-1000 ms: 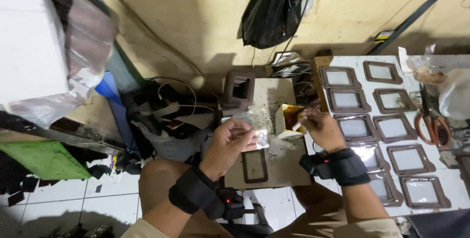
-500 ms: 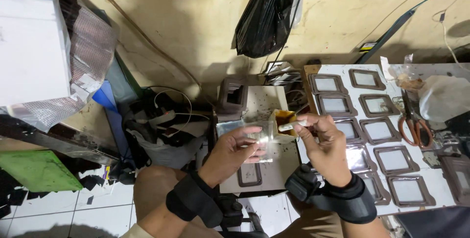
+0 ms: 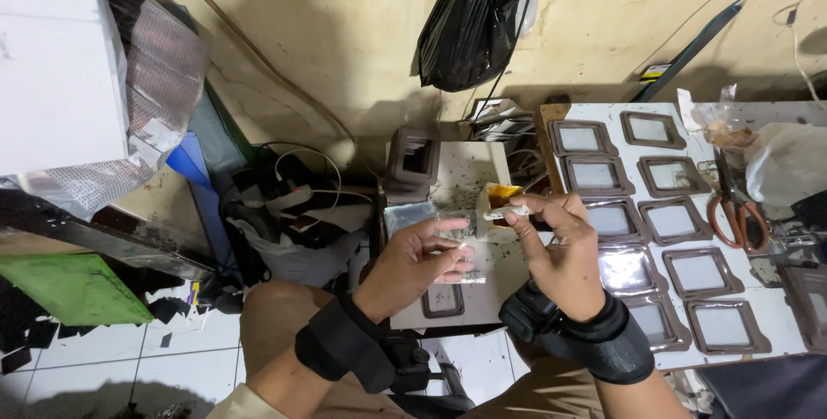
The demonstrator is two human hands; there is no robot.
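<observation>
The left hand [image 3: 422, 257] is raised, its fingers pinching a thin clear plastic sheet [image 3: 435, 228]. The right hand [image 3: 556, 251] stands upright beside it, fingertips pressed on a small white strip [image 3: 508, 211].

Brown frames with clear panes on the white board [image 3: 780, 359] to my right: eleven I can count, e.g. one [image 3: 697, 272]. One more small frame [image 3: 443, 301] near my left hand [image 3: 422, 257]. One stack of frames [image 3: 415, 161] far. One pair of orange scissors [image 3: 732, 212]. One black bag [image 3: 469, 18]. Two wrist straps, one on each arm.
</observation>
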